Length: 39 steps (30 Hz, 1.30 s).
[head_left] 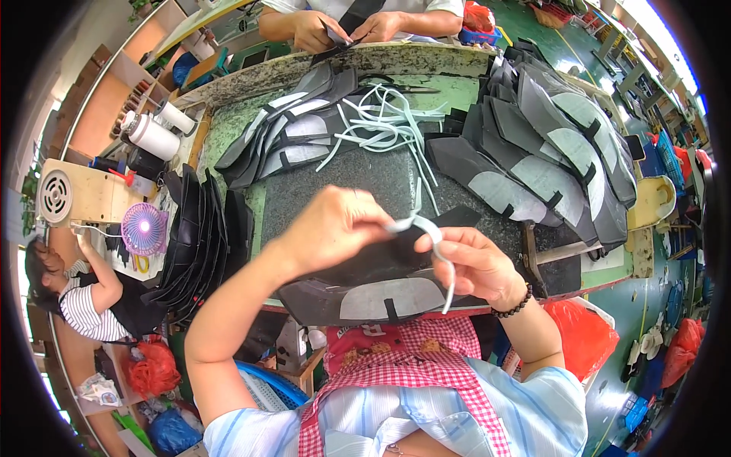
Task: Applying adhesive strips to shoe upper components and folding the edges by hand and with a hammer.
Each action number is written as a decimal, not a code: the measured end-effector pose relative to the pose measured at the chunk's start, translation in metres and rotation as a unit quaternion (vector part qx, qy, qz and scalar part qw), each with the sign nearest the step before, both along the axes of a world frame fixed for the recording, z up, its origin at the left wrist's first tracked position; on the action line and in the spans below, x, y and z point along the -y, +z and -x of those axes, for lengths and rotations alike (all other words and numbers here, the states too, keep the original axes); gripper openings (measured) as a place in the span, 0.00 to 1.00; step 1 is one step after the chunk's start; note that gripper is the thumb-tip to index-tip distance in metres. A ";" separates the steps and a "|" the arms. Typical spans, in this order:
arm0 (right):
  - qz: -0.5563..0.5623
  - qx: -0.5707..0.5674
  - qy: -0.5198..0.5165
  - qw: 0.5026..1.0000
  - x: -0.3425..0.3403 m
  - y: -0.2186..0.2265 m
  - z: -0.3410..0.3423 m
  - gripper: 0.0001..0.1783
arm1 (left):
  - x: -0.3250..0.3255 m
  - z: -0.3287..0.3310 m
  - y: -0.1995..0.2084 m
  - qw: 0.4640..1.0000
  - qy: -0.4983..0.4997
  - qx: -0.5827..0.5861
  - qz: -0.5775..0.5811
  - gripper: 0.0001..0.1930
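Note:
A white cord-like strip (432, 231) runs between my two hands, above the near edge of the worktable. My left hand (339, 228) is closed, its thumb and fingertips pinching the strip. On the other side, my right hand (476, 263) has its thumb and fingers closed around the strip, and a loose end hangs down past the fingers. Beneath both hands lies a black panel (320, 301) with a light grey rounded patch and a short black tab. Whether my fingertips also touch the panel cannot be made out. A tangle of similar white strips (388, 126) lies farther back.
Stacks of black panels with grey patches lie at the back left (297, 129) and right (525, 145). A wooden-handled tool (567, 253) is right of my hand; scissors (407, 88) lie at the back. Black pieces (202, 236) and a small fan (144, 228) stand left. A co-worker's hands (346, 32) work opposite.

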State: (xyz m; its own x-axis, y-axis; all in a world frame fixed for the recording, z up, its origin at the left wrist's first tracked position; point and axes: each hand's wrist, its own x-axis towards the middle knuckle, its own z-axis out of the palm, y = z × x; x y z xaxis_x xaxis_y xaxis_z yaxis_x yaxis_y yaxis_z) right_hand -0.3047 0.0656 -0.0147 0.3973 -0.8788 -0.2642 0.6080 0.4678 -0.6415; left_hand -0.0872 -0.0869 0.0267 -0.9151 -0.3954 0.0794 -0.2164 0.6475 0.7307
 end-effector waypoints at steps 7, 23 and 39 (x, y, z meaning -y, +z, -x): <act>0.144 0.256 -0.105 0.950 -0.019 0.006 -0.001 0.10 | 0.124 -0.029 -0.014 0.878 0.261 0.062 0.397 0.06; 0.460 -0.332 -0.193 0.800 -0.032 -0.003 -0.054 0.10 | -0.102 -0.052 -0.023 0.819 0.165 -0.150 -0.528 0.13; 0.389 -0.526 -0.177 0.735 -0.025 -0.013 -0.064 0.10 | -0.117 -0.108 -0.059 0.884 0.444 -0.077 -0.124 0.05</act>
